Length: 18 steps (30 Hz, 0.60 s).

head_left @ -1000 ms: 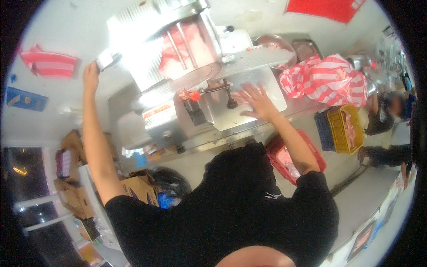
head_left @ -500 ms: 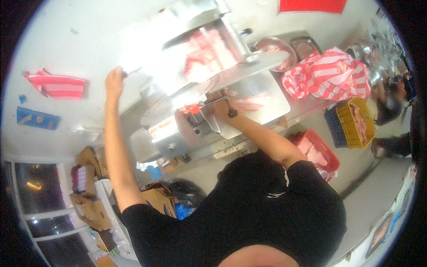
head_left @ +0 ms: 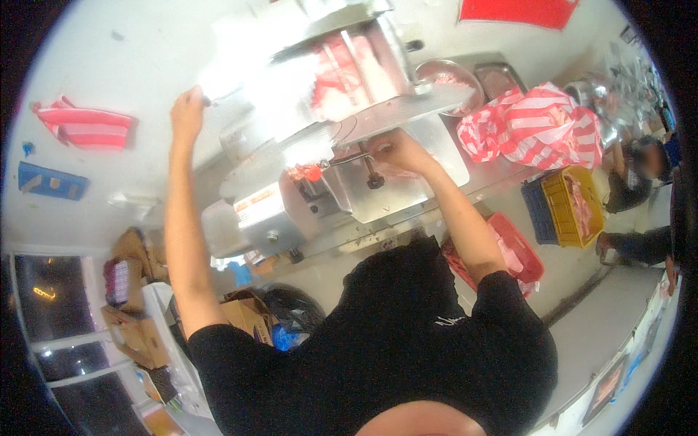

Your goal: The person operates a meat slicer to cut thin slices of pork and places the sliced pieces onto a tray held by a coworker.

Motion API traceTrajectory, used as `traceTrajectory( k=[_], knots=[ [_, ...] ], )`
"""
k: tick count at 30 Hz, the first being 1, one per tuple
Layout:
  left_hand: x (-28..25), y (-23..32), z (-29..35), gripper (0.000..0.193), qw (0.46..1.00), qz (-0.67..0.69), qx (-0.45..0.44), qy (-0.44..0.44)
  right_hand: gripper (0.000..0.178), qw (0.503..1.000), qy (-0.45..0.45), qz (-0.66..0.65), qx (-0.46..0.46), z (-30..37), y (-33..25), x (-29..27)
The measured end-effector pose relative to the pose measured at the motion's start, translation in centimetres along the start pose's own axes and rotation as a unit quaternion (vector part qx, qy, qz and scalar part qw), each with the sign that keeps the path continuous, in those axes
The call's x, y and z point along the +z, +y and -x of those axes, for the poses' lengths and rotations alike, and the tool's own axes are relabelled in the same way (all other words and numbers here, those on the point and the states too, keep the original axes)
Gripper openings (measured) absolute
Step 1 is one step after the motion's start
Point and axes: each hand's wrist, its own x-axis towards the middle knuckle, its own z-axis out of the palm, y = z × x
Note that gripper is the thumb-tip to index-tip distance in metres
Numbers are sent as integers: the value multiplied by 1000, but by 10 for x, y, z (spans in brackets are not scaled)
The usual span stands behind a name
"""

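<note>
A metal meat slicer [head_left: 265, 214] stands on the counter in front of me, with a red-and-white slab of meat [head_left: 338, 76] on its carriage. At the carriage's left side, my left hand [head_left: 187, 112] is closed around the slicer handle [head_left: 209, 101]. My right hand [head_left: 396, 151] is on the near side of the slicer, just under the blade edge and beside a dark-knobbed lever [head_left: 374, 179]. Its fingers are curled, and what they hold is hidden. Below that hand lies a pale tray [head_left: 447, 167] with some pinkish meat on it.
To the right are a steel bowl [head_left: 476, 98] of meat pieces, a metal pan [head_left: 498, 76] and a red-and-white striped bag [head_left: 556, 131]. Red [head_left: 520, 247] and yellow [head_left: 585, 218] crates with meat stand lower. Cardboard boxes [head_left: 138, 338] sit at left; another person [head_left: 632, 174] is at far right.
My right hand has moved up and right, away from the lever, toward the blade edge. My left hand stays on the handle. The whole view has shifted slightly.
</note>
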Motion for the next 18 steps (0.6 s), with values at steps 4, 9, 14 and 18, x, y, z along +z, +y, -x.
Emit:
traceTrajectory(
  k=[4, 9, 14, 18],
  knots=[
    [-28, -53, 12, 51, 994, 50, -97, 20, 21, 997, -57, 54, -24, 15, 47, -37],
    [-48, -172, 25, 45, 994, 13, -49, 93, 22, 997, 11, 79, -9, 44, 60, -54],
    [-53, -175, 31, 41, 992, 58, -88, 71, 12, 991, 111, 74, 21, 71, 65, -49],
    [-62, -191, 28, 44, 993, 50, -90, 55, 14, 959, 275, 35, 53, 70, 53, -49]
  ],
)
